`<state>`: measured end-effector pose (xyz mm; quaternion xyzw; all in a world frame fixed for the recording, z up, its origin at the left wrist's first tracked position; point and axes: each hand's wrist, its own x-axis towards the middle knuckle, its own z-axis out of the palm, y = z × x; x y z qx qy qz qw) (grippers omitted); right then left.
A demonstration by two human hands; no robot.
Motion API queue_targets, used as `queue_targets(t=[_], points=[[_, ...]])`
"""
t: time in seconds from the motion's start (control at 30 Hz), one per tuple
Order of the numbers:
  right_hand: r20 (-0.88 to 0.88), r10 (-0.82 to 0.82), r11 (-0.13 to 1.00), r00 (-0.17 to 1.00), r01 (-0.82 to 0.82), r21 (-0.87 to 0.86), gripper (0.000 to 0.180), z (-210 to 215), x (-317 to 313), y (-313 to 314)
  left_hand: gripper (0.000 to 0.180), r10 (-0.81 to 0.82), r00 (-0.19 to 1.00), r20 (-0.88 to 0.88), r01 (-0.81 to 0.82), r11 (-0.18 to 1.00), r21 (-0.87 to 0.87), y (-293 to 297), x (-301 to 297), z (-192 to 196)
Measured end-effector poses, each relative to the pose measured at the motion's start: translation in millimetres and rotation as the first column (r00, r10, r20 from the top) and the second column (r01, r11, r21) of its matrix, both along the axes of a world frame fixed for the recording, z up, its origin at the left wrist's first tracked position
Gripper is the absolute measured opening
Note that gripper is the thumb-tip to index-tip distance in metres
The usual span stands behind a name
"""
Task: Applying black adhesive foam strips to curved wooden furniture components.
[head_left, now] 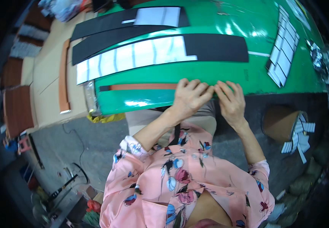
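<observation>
A long, narrow brown strip [143, 87] with a black left end lies along the near part of the green tabletop [225, 70]. My left hand [191, 98] is closed over the strip's right part, fingers bent down at it. Close beside it, my right hand [231, 102] has its fingers pinched together, almost touching the left fingertips. What the right fingers hold is hidden or too small to make out. Beyond my hands lies a wide black strip [219, 47], with a row of white pieces [126, 57] on its left part.
More black strips [107, 32] lie farther back, under a white sheet [157, 16]. Another brown strip [64, 76] rests on cardboard [44, 85] at left. White rectangular pieces [284, 49] overlap at far right. Below the table's right edge stands a brown bin [278, 122] with white scraps [299, 136].
</observation>
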<state>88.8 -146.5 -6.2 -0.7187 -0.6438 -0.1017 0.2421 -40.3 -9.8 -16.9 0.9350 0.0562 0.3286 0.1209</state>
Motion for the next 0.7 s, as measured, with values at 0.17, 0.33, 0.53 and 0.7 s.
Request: queue_targets(t=[0.17, 0.33, 0.53, 0.7], points=[[0.04, -0.043, 0.999, 0.998, 0.043, 0.011, 0.037, -4, -3, 0, 0.031, 0.02, 0.998, -0.055, -0.021, 1.0, -0.014, 0, -9, 2], [-0.724, -0.156, 0.973, 0.672, 0.23, 0.004, 0.034, -8, -5, 2, 0.043, 0.308, 0.95, 0.05, -0.307, 0.951, -0.028, 36, -85, 43], [-0.758, -0.309, 0.949, 0.575, 0.134, -0.286, 0.03, -7, 7, 14, 0.032, 0.721, 0.625, -0.3, -0.77, 0.506, -0.389, 115, -178, 44], [-0.854, -0.451, 0.891, 0.259, 0.184, -0.414, 0.039, 8, 7, 6, 0.034, 0.526, 0.719, -0.453, -0.645, 0.263, -0.718, 125, -190, 42]])
